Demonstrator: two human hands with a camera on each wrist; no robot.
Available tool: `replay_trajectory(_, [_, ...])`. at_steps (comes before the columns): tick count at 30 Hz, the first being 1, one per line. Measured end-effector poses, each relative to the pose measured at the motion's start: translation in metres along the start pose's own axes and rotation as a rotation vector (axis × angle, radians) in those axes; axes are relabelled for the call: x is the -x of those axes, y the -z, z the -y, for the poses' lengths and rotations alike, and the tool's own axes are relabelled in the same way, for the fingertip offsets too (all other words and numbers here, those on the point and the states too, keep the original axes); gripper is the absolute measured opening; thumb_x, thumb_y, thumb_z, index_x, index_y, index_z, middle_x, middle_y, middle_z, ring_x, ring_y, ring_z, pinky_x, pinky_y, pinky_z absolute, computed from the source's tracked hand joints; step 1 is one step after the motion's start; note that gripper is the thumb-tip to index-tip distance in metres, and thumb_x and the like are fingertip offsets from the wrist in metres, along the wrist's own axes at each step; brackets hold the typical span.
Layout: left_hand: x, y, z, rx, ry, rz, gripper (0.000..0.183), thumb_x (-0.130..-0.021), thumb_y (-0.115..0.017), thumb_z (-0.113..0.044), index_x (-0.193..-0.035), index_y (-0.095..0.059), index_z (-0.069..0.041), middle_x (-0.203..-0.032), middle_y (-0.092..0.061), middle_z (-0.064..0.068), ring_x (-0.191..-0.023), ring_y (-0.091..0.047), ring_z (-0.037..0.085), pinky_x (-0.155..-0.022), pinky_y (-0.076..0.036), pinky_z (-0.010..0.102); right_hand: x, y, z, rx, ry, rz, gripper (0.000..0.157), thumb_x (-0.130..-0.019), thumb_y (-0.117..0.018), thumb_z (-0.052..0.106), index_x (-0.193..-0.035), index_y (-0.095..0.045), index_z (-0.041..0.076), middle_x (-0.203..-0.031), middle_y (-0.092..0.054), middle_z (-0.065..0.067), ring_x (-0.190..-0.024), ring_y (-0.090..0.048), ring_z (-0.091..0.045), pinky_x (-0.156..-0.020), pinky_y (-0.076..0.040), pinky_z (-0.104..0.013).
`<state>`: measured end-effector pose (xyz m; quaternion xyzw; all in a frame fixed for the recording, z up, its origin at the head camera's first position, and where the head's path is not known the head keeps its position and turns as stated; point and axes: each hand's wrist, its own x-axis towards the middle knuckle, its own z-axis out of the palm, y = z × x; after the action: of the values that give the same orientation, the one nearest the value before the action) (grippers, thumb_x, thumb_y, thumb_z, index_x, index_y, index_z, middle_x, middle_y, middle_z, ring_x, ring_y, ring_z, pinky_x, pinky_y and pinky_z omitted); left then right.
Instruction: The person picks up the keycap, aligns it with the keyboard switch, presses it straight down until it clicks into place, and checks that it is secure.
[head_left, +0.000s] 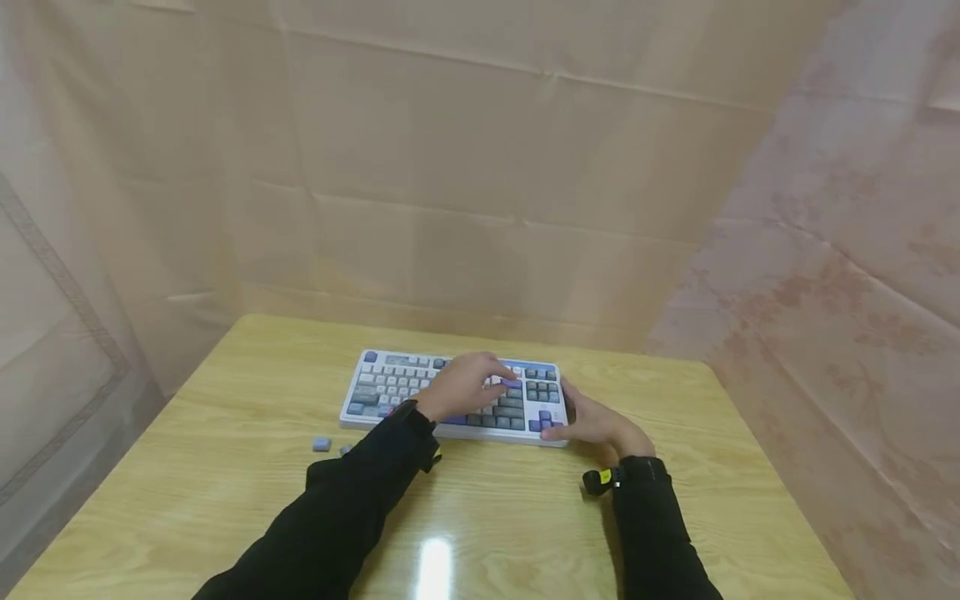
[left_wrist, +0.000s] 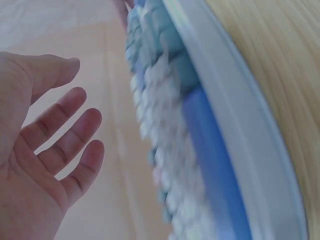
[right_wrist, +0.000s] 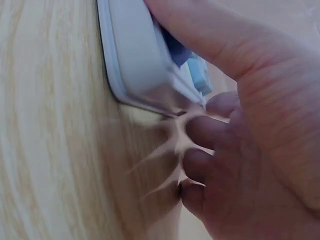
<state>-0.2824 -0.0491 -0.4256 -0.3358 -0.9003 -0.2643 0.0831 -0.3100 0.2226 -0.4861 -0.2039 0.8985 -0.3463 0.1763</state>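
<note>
A white-cased keyboard with white, grey-green and purple keycaps lies toward the back of the table. My left hand reaches over its right half, fingertips beside a purple key. In the left wrist view the left hand has its thumb and three fingers loosely extended with nothing visible between them; its index finger is hidden. My right hand holds the keyboard's right end, thumb over the front corner near the purple arrow keys and fingers along the side. The right wrist view shows its curled fingers at the case corner.
A loose lavender keycap lies on the wooden table, left of the keyboard. Another small keycap is partly hidden by the left sleeve. Beige cloth hangs behind the table, patterned cloth on the right.
</note>
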Motion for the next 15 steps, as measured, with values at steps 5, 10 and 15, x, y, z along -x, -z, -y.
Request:
replay_trajectory(5, [0.028,0.024,0.011,-0.027,-0.031,-0.068,0.022,-0.091,-0.061,-0.020,-0.111,-0.071,-0.017,-0.104,-0.067,0.001,-0.094,-0.061,0.015,-0.079,-0.050,0.030,0.001,0.000,0.014,0.192,0.080,-0.133,0.122,-0.067,-0.074,0.059,-0.152,-0.003,0.008,-0.156,0.008,-0.023,-0.139,0.015,-0.040,-0.108,0.001,-0.061])
replay_trajectory(10, [0.060,0.048,0.023,-0.076,-0.032,-0.112,0.026,-0.090,-0.062,-0.023,-0.115,-0.069,-0.018,-0.103,-0.066,-0.001,-0.091,-0.060,0.012,-0.076,-0.050,0.030,0.001,-0.008,0.041,0.277,0.245,-0.175,0.097,-0.082,-0.062,0.055,-0.151,-0.016,0.006,-0.157,-0.001,-0.018,-0.140,0.014,-0.034,-0.109,0.003,-0.058])
replay_trajectory(15, [0.088,0.060,0.036,-0.097,-0.020,-0.126,0.026,-0.089,-0.064,-0.025,-0.113,-0.069,-0.016,-0.103,-0.066,0.000,-0.094,-0.060,0.016,-0.080,-0.050,0.034,0.000,-0.019,0.060,0.364,0.367,-0.162,0.067,-0.098,-0.045,0.043,-0.148,-0.027,0.003,-0.155,-0.015,-0.020,-0.142,0.002,-0.036,-0.110,-0.007,-0.058])
